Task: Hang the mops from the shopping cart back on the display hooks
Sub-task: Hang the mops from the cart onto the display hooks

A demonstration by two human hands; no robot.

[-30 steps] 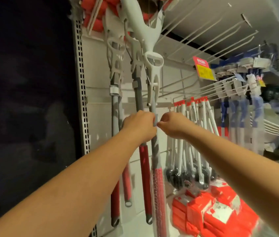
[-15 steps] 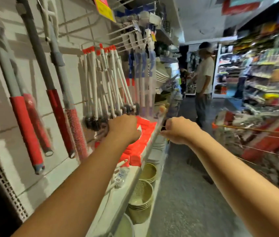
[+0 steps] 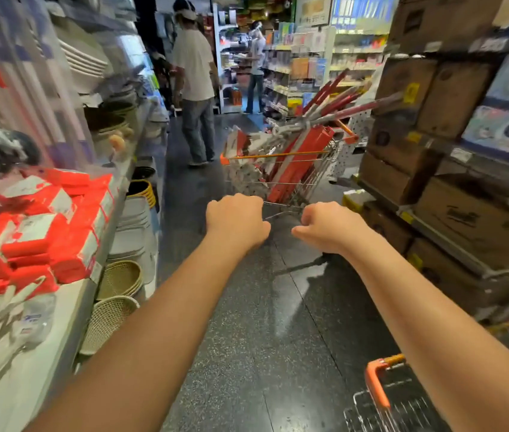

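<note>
A wire shopping cart (image 3: 281, 169) with orange trim stands in the aisle ahead of me. Several mops (image 3: 337, 102) with red and grey handles stick out of it, slanting up to the right. My left hand (image 3: 236, 221) and my right hand (image 3: 324, 226) are stretched out side by side, short of the cart, both curled loosely with nothing in them. The display hooks are out of view to my left.
A shelf (image 3: 69, 310) at left carries red packets (image 3: 38, 235), with stacked baskets (image 3: 113, 319) below. Cardboard boxes (image 3: 452, 95) fill the right racks. Another cart's orange handle (image 3: 377, 385) is at lower right. Two people (image 3: 195, 73) stand down the aisle.
My view has swung right from the wall of hanging mops to the aisle and cart. Both hands let go of the hung mop handle and now reach forward, holding nothing.
</note>
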